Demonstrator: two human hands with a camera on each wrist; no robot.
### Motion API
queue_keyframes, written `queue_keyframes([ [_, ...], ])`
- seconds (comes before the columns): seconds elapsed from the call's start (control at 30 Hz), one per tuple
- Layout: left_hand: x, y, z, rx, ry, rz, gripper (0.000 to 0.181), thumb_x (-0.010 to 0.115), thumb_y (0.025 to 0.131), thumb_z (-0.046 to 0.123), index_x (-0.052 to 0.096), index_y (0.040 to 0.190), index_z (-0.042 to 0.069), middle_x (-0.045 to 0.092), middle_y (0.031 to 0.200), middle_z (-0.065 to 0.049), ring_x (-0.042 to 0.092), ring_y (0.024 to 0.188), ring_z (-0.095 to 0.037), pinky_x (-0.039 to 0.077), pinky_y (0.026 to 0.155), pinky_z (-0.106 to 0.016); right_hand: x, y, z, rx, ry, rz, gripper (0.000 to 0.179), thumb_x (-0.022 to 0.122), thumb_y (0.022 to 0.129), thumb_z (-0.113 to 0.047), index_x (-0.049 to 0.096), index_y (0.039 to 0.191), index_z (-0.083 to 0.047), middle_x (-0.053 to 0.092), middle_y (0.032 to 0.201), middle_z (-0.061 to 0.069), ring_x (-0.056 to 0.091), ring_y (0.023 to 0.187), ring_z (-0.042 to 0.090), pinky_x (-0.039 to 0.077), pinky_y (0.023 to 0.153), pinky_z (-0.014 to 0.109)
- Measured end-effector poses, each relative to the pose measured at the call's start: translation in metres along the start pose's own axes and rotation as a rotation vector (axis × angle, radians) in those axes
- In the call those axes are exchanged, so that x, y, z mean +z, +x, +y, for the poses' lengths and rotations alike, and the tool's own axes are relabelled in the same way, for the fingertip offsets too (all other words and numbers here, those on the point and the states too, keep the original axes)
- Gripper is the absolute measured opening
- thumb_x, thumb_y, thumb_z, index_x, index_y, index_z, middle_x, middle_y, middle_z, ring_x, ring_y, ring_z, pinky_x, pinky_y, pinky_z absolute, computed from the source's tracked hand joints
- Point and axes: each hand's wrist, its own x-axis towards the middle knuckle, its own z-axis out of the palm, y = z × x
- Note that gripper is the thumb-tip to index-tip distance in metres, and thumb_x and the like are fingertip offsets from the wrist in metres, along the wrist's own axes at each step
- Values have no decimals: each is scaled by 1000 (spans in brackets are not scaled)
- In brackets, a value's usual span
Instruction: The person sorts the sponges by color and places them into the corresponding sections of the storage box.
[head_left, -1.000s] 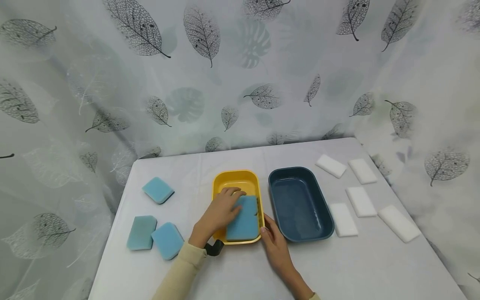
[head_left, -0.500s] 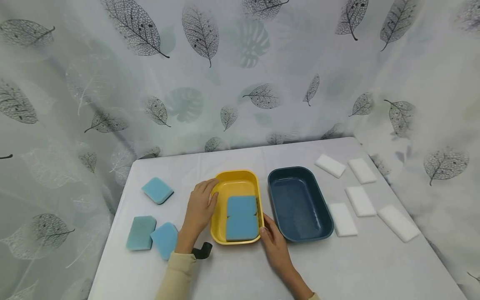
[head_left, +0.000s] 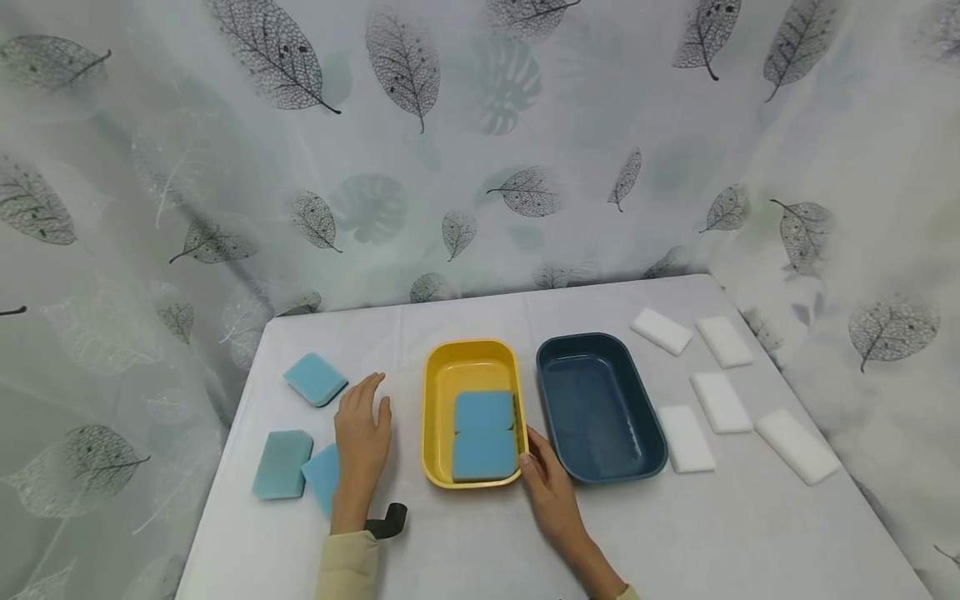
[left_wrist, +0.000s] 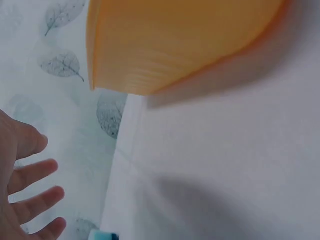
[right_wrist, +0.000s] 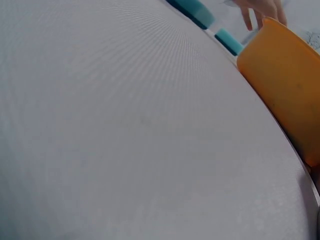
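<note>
A yellow tray [head_left: 435, 417] stands mid-table, with two blue sponges [head_left: 483, 456] lying in its near right part. My right hand [head_left: 553, 500] holds the tray's near right side, thumb at the rim and fingers along the outer wall. To the left of the tray, my left hand [head_left: 363, 437] hovers over the table with its fingers spread and nothing in them. Beyond its fingertips lies one blue sponge [head_left: 315, 379] with a dark underside. A second loose sponge [head_left: 321, 477] is partly hidden by the left wrist, and a third, greener sponge [head_left: 282, 465] sits beside it.
A dark blue tray [head_left: 600, 408] stands just right of the yellow one, with nothing inside. Several white sponge-like blocks [head_left: 722, 403] lie on the table's right side. A leaf-patterned curtain [head_left: 465, 150] hangs behind the table.
My left hand has let go of the sponge in the yellow tray, lifted out and moved left toward the loose sponges. The right hand has stayed at the tray.
</note>
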Motion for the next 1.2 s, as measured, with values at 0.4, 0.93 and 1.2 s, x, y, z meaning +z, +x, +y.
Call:
queue_keyframes([
  [0.4, -38, -43, -9, -193, 222, -248, 47, 63, 103, 19, 55, 144, -1, 51, 151, -29, 40, 140, -52, 32, 111, -73, 0, 1, 0, -5, -7, 8, 51, 55, 109, -35, 44, 157, -23, 46, 162, 4, 47, 148, 21, 42, 108, 8],
  [0.93, -68, -55, -19, -374, 244, -515, 46, 55, 105, 18, 52, 149, 4, 30, 160, -35, 20, 149, -61, 21, 116, -82, -2, 3, 4, -2, -5, -1, 52, 55, 109, -38, 43, 157, -24, 46, 163, 4, 47, 148, 21, 42, 108, 8],
  [1.2, -78, -49, -20, -392, 142, -581, 59, 43, 88, -10, 56, 144, 2, 29, 159, -37, 18, 146, -65, 22, 114, -83, -1, 1, 4, 2, 7, -4, 52, 56, 109, -37, 44, 157, -25, 45, 163, 4, 46, 149, 21, 42, 108, 8],
])
